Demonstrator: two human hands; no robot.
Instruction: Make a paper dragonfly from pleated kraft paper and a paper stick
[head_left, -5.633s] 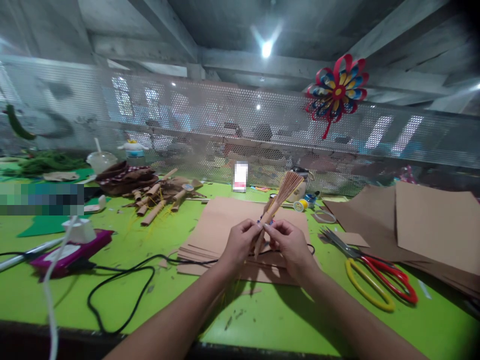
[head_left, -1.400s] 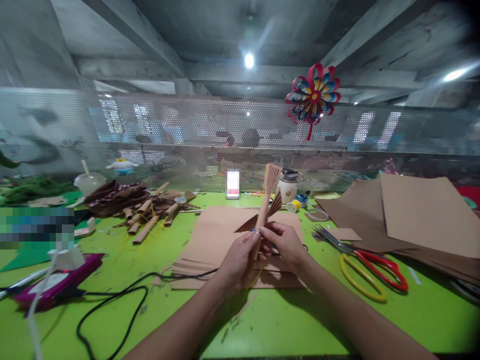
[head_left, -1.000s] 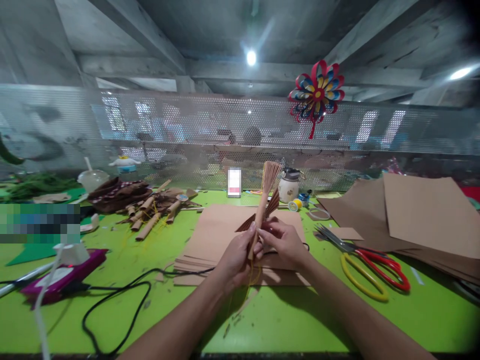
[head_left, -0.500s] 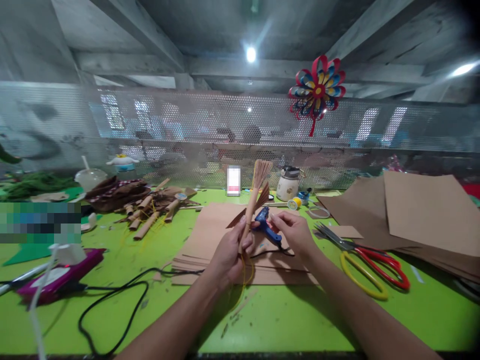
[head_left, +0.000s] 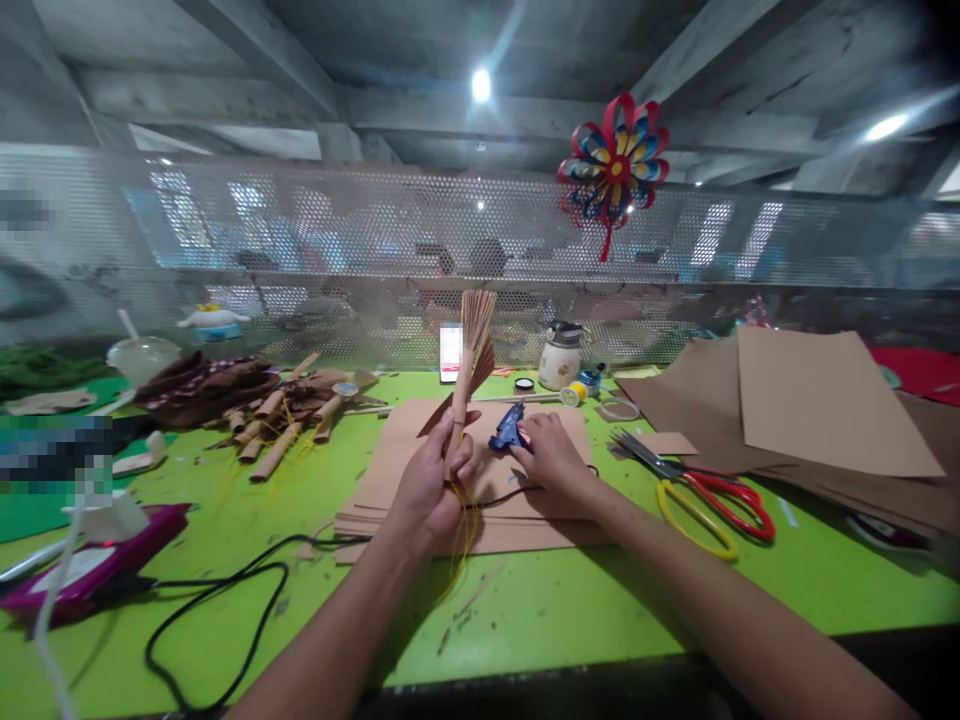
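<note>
Grasping the rolled tube of a folded-paper piece (head_left: pixel 466 372), the left hand (head_left: pixel 431 480) held it above the paper stack (head_left: pixel 397 445), pleated fan end uppermost and yellow thread (head_left: pixel 474 528) trailing below the hand. The right hand (head_left: pixel 553 450) had its fingers over the handle of a blue glue gun (head_left: pixel 509 428), above the stack's right half (whether they had closed on it could not be told). The folded-paper piece looked light and fairly stiff along its tube, but its thin pleats seemed easy to crush; the plain tube was the safer place to hold. The blue glue gun was likely heavier and rigid, best taken by its handle. Right of the stack lay scissors (head_left: pixel 675 470); left of it, paper tubes (head_left: pixel 275 453).
</note>
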